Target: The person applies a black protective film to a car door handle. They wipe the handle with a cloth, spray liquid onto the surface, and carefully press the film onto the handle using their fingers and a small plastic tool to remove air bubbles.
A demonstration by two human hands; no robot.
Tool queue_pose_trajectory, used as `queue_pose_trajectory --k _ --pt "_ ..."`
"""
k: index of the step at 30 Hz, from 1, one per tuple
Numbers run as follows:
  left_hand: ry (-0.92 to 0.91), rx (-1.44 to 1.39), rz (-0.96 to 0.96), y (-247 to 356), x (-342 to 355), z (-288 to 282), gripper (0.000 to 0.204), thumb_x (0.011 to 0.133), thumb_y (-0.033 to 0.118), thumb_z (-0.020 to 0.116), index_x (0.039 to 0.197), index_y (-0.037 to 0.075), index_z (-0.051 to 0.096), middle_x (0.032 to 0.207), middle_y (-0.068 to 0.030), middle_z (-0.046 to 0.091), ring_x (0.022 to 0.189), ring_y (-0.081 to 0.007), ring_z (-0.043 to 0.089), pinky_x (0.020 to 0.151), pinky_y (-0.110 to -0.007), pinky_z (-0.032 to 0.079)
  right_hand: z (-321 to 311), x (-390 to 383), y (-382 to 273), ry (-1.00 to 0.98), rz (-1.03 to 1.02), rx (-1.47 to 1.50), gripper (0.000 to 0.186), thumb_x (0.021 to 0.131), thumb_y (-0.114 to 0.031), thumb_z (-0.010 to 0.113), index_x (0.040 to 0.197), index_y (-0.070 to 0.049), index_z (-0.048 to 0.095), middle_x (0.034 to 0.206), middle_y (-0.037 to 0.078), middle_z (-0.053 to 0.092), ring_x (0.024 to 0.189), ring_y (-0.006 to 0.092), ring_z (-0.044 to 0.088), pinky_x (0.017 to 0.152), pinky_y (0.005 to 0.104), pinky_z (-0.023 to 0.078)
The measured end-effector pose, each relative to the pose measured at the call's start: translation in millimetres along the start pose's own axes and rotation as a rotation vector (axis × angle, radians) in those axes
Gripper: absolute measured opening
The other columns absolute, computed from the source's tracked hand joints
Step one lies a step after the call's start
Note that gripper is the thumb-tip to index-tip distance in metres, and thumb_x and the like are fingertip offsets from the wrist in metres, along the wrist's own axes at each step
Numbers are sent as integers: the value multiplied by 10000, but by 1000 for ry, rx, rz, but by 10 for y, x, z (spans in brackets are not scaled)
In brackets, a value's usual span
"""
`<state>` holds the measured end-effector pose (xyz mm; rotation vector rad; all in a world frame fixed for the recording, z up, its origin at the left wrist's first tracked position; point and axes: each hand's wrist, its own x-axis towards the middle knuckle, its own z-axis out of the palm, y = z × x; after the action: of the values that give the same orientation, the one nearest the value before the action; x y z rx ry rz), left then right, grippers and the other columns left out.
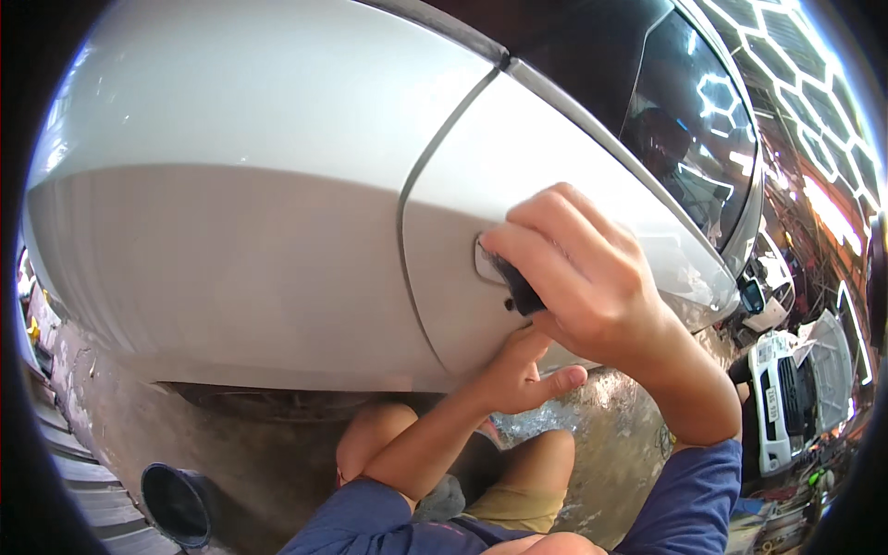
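Curled over the door handle [504, 268] of a silver car, the right hand [583, 277] has its fingers [541, 240] bent and pressed close together, wrapped around a small dark object [520, 289] that shows between fingertips and palm; what that object is cannot be told, since the hand hides most of it. It lies against the rear end of the handle, which sits on the car door [555, 176] just behind the curved seam [416, 185] that parts the door from the neighbouring panel [231, 185]. Only a pale sliver of the handle peeks out at the left of the fingers. Lower down, the left hand [523, 375] touches the bottom part of the same door, below the handle; its thumb [564, 377] sticks out to the right and the other fingers are loosely folded upward against the metal, holding nothing that can be seen. Both forearms come up from blue sleeves [689, 499] at the lower edge, and the person's bare knees [370, 430] show beneath the car's sill. A dark tinted window [684, 129] above the door reflects hexagonal ceiling lights. On the wet concrete floor [259, 453] to the lower left stands a dark round bucket [176, 504], well apart from both hands. Another white vehicle [786, 398] is parked at the right.
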<state>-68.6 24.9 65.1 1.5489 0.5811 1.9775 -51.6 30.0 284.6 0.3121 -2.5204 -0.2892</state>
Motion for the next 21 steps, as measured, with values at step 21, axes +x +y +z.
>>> queue_pose_trajectory --k 21 --pt "-90 16 -86 245 41 -118 761 979 379 735 1513 -52 405 1469 -248 522 1355 -332 508 1139 -437 389 72 -1 32 102 -52 -63 397 584 -7 753 966 73 681 888 160 617 752 304 648 638 381 541"
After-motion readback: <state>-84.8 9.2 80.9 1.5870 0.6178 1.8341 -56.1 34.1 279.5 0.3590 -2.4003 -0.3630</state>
